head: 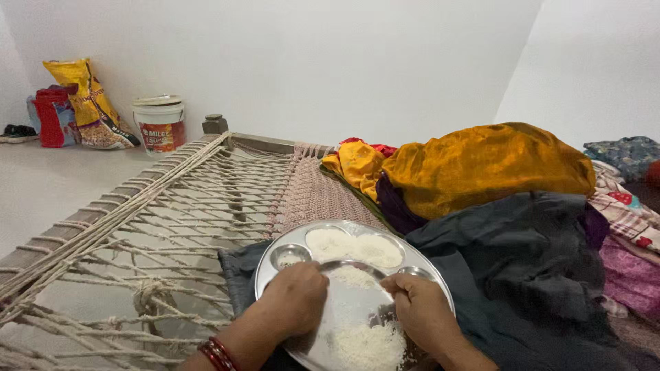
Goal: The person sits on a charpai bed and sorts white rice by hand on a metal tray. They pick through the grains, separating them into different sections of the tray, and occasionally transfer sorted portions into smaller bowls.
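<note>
Both hands rest curled, knuckles up, inside a round compartmented steel plate (275, 264); whether the fingers pinch anything cannot be told, since they are hidden beneath the backs of the hands. Red bangles (217, 354) circle the wrist of the left hand (295, 297), which lies over the large lower section, while the right hand (421, 310) sits just beside it near the plate's right rim. White rice grains (368, 345) are heaped between and below the hands, and more fill the upper compartment. This plate lies on dark grey cloth (529, 268) spread over a woven rope cot (172, 206). Behind it sits a mustard-yellow bundle of fabric (481, 165). A white plastic bucket (159, 124) and a yellow printed sack (89, 103) stand against the far wall.
</note>
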